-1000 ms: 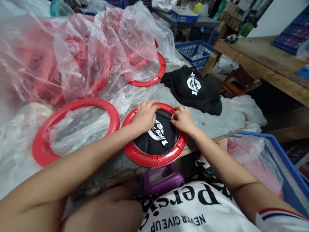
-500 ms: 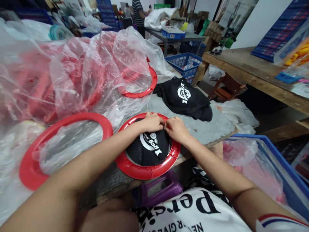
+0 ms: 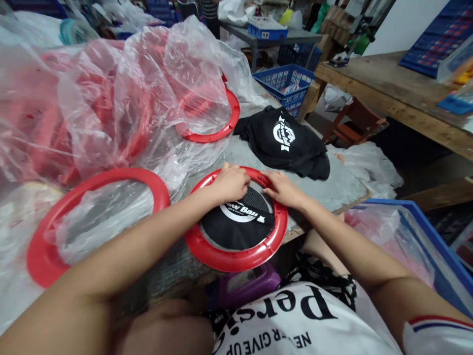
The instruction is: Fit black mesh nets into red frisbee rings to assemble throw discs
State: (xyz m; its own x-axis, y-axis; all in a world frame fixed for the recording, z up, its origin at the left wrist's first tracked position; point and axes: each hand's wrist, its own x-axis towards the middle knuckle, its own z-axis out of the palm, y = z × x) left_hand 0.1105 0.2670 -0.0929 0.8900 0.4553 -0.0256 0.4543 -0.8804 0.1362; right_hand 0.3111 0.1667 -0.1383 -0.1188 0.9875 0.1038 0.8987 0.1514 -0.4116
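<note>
Nearest, below the fingers, are a white shirt [image 3: 277,320] with black lettering and, in the shadow under the counter edge, a smooth purple plastic thing [image 3: 254,286].

Just ahead of these lies the red ring [image 3: 236,261], glossy hard plastic, broad and round, with small raised fittings along its upper face. Within its opening, on the near side of the fingers, sits black cloth [image 3: 229,234], matt and soft, printed in white; a fold cuts across the lettering, and a patch of open mesh shows between the two hands. The cloth fills much of the opening but looks uneven, so I judge it only partly settled; no finished fixing along its edge can be seen.

The left hand [image 3: 231,182] lies over the ring's far side, fingers bent and close together; the right hand [image 3: 283,187] rests on the rim beside it, fingers fairly straight, thumb reaching inward. Whether either pinches the cloth, I cannot tell.

Left of the fingers lies a second ring [image 3: 111,175], duller red, with crumpled clear film in its opening and no black cloth. To their right stands a blue crate [image 3: 417,217] holding filmy plastic.

Beyond the fingers, the grey, worn counter [image 3: 240,153] carries a rumpled black pile [image 3: 295,153] and a wrinkled, see-through bag [image 3: 144,93] over red parts.
</note>
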